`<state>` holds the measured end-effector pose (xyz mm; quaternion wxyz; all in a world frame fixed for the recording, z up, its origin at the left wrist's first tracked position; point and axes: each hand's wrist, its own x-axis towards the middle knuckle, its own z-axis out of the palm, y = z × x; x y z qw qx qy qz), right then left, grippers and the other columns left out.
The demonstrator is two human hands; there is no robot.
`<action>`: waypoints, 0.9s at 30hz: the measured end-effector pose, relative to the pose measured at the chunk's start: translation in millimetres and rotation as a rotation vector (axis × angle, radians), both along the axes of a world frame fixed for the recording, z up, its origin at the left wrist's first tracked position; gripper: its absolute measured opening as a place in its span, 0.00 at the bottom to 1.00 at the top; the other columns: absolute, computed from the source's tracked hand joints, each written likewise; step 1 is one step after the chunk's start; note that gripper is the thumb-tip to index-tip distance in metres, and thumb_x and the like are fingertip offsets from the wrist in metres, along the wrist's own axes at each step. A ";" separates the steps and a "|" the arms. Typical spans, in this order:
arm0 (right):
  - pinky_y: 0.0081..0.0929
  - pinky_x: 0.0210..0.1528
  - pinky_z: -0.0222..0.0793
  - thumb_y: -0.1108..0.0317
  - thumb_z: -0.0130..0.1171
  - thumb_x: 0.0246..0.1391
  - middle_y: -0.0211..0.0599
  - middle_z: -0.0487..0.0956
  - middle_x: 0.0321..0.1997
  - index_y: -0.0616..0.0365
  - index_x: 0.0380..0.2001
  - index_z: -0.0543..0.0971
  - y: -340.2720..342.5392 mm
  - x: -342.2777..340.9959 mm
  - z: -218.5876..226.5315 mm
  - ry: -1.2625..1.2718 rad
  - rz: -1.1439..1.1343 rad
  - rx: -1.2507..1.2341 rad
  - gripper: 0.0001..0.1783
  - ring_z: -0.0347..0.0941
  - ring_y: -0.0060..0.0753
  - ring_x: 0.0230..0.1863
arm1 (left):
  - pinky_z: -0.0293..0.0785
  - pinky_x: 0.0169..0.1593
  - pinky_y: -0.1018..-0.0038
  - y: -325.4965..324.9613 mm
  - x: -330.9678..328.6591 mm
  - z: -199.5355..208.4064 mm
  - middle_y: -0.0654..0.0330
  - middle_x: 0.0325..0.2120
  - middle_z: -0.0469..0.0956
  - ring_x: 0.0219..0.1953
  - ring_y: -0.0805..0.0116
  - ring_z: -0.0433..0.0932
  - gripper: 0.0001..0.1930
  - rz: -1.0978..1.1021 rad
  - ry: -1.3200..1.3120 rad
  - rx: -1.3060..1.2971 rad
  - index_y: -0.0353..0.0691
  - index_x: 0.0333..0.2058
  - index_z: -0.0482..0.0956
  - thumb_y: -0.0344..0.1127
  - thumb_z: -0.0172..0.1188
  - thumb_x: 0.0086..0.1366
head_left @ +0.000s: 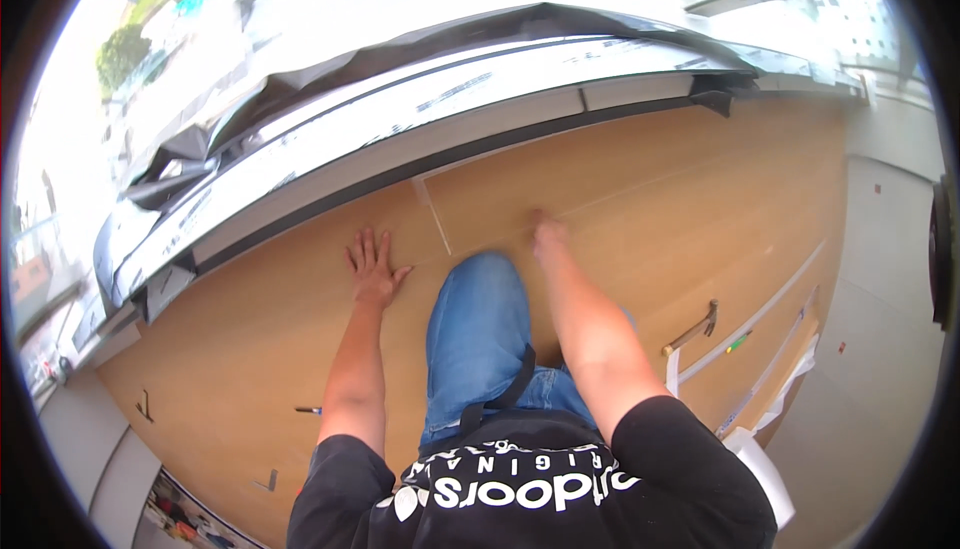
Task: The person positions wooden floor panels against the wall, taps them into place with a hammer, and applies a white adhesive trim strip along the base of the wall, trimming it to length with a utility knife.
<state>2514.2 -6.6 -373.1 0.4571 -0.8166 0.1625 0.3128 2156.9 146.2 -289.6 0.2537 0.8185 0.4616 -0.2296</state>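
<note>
My left hand point(373, 269) lies flat on a large brown board point(620, 179), palm down with its fingers spread. To its right, my right hand point(546, 233) is down at the same board beyond my knee, fingers curled in and blurred. What it holds, if anything, I cannot make out. Between the two hands, a thin white strip or line point(438, 219) runs along the board. My bent knee in blue jeans point(478, 314) rests between my forearms.
On the right lie a claw hammer point(692, 331), a green tool point(740, 342) and long pale strips point(755, 324). A pen-like thing point(308, 410) and a dark angled tool point(145, 407) are at left. Ahead, a frame covered in white film point(400, 119) with loose dark sheeting borders the board.
</note>
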 end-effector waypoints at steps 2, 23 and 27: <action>0.41 0.40 0.76 0.60 0.61 0.62 0.37 0.83 0.37 0.58 0.43 0.83 3.9 5.5 -12.2 -0.119 0.096 -0.119 0.14 0.79 0.39 0.39 | 0.22 0.76 0.42 -1.3 -15.3 -5.7 0.53 0.79 0.32 0.80 0.49 0.26 0.50 0.023 -0.023 0.036 0.53 0.78 0.43 0.68 0.54 0.67; 0.46 0.44 0.78 0.63 0.59 0.58 0.54 0.85 0.36 0.57 0.39 0.85 -123.8 -8.2 78.6 -0.201 0.368 -0.272 0.12 0.83 0.57 0.40 | 0.51 0.75 0.51 47.4 -60.1 23.0 0.42 0.77 0.43 0.77 0.42 0.46 0.45 -0.338 -0.088 -0.137 0.39 0.76 0.47 0.46 0.62 0.68; 0.44 0.44 0.78 0.63 0.60 0.59 0.50 0.85 0.37 0.57 0.38 0.84 -273.3 0.0 154.6 -0.285 0.165 -0.540 0.11 0.83 0.51 0.41 | 0.74 0.62 0.59 36.5 -90.6 3.2 0.39 0.53 0.79 0.58 0.43 0.77 0.26 -0.419 -0.354 -0.428 0.30 0.60 0.74 0.38 0.62 0.66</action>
